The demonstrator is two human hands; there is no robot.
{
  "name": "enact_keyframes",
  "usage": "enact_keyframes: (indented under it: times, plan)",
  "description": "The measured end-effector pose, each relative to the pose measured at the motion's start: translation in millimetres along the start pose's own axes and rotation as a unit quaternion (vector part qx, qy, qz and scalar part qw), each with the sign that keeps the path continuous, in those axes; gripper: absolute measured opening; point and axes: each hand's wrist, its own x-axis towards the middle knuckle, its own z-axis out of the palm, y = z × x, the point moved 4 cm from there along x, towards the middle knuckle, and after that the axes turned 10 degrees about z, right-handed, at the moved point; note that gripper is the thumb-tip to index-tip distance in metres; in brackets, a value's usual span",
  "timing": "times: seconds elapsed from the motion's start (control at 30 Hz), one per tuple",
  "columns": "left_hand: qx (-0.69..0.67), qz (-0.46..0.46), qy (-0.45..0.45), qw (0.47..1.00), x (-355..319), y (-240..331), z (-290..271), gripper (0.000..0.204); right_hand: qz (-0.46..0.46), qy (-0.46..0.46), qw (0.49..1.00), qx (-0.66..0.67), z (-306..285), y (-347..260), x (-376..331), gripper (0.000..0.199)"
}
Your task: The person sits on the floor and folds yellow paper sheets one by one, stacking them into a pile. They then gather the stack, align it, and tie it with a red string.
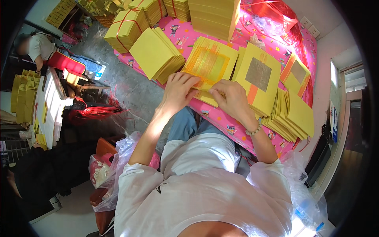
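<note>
My left hand [178,91]: forearm stretched forward, fingers curled down, pinching near edge of yellow paper stack with orange-printed top sheet [209,63]. My right hand [233,98]: beaded bracelet [254,130] at wrist, fingertips closed on same edge, just beside left. Stack lies on pink patterned tablecloth [221,118], at table's near edge. Right of it: sheet with grey foil square [258,75]. Beyond: plain yellow pile [156,53], ribbon-tied bundle [125,29].

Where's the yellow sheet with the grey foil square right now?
In the head view, the sheet with the grey foil square lies on the pink tablecloth, just right of the right hand, atop a fanned yellow paper pile.
</note>
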Motion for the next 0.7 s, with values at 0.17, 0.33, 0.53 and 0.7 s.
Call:
enact_keyframes:
  times: [0.17, 0.33, 0.53, 0.7]
  plan:
    - [-0.026, -0.030, 0.064, 0.997, 9, -2, 0, 0.028, -0.070, 0.155, 0.985, 0.041, -14, -4, -8, 0.047]
    - [-0.299, -0.178, 0.218, 0.912, -8, -13, -2, 0.017, 0.033, 0.196, 0.963, 0.184, -16, 15, -3, 0.097]
    - [-0.564, -0.146, 0.122, 0.803, -25, -23, -1, 0.018, -0.011, 0.094, 0.932, 0.349, 7, 32, 19, 0.110]
    - [-0.598, -0.176, 0.098, 0.775, -21, -23, 12, 0.020, -0.004, -0.076, 0.919, 0.387, 14, 21, 20, 0.100]
